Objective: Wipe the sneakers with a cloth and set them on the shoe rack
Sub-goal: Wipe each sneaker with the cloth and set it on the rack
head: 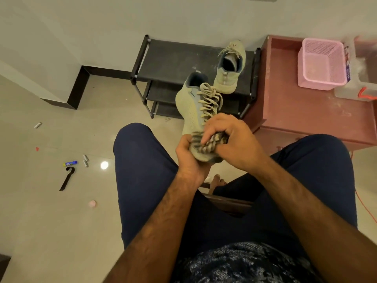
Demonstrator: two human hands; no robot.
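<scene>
My left hand (188, 158) grips the toe end of a pale green sneaker (192, 107), held above my knees with its heel pointing away from me. My right hand (234, 139) holds a bunched striped cloth (212, 142) and presses it onto the toe of that sneaker. The second pale green sneaker (229, 68) lies on the top shelf of the black shoe rack (173, 62), at its right side.
A reddish-brown cabinet (306, 111) stands right of the rack, with a pink mesh basket (322, 62) and a clear box on it. Small items lie on the tiled floor at the left: a blue tube (70, 163), a black strap (67, 178), batteries. My legs fill the foreground.
</scene>
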